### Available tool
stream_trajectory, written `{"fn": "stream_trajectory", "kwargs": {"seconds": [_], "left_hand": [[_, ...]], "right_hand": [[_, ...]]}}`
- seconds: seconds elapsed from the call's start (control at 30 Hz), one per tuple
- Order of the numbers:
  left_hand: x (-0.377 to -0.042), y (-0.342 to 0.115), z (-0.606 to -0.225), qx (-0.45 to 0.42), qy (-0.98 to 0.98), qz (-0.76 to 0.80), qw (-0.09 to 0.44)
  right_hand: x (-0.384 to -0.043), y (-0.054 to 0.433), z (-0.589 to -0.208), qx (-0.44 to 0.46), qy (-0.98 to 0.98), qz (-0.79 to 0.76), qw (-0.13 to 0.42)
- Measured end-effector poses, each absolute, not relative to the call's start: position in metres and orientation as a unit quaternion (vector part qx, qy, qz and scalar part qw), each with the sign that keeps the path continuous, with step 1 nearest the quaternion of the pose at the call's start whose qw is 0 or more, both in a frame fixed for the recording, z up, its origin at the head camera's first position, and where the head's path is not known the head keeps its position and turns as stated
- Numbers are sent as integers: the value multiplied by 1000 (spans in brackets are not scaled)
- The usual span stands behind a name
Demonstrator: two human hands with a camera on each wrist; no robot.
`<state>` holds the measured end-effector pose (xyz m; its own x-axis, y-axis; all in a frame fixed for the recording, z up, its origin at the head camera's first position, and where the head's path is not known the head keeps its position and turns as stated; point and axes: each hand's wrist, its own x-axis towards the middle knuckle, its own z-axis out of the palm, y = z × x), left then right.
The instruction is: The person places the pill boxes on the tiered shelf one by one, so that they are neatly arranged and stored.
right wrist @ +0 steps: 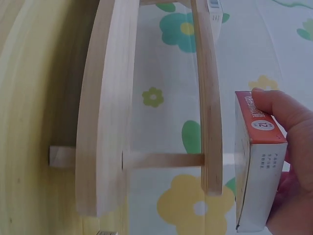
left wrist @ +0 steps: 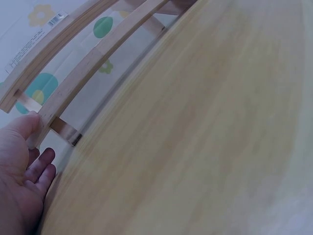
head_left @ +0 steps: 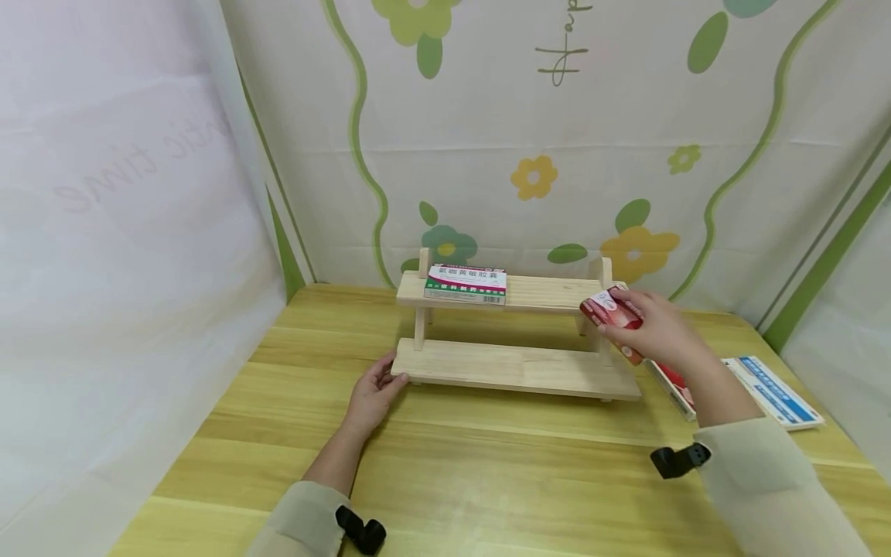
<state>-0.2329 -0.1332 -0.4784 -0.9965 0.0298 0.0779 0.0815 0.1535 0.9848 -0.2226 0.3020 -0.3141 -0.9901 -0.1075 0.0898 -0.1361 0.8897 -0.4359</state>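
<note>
A two-tier wooden shelf (head_left: 515, 367) stands on the table. My left hand (head_left: 372, 394) grips the left end of its lower board, the thumb (left wrist: 27, 125) against the board's end; some fingertips show below. At the right end of the upper board, my right hand (head_left: 661, 329) holds a red medicine box (head_left: 607, 308), tilted. Its white side (right wrist: 259, 186) faces the camera in the right wrist view, where a small gap separates it from the board. A white, green and magenta medicine box (head_left: 465, 285) lies on the upper board's left part.
Right of the shelf, a red-and-white box (head_left: 674, 385) lies on the wooden table (head_left: 487, 464), partly hidden by my right forearm. Beside it is a blue-and-white box (head_left: 776, 393). A flower-patterned cloth (head_left: 473, 116) hangs behind the shelf.
</note>
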Motion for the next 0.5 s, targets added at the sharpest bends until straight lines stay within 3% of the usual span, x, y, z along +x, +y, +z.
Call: {"fn": "stream_trajectory", "kwargs": {"seconds": [0.5], "left_hand": [[-233,-133,-479,-37,-756,-653,26]], "right_hand": [[-262,255,-310,96,-962,254,11]]}}
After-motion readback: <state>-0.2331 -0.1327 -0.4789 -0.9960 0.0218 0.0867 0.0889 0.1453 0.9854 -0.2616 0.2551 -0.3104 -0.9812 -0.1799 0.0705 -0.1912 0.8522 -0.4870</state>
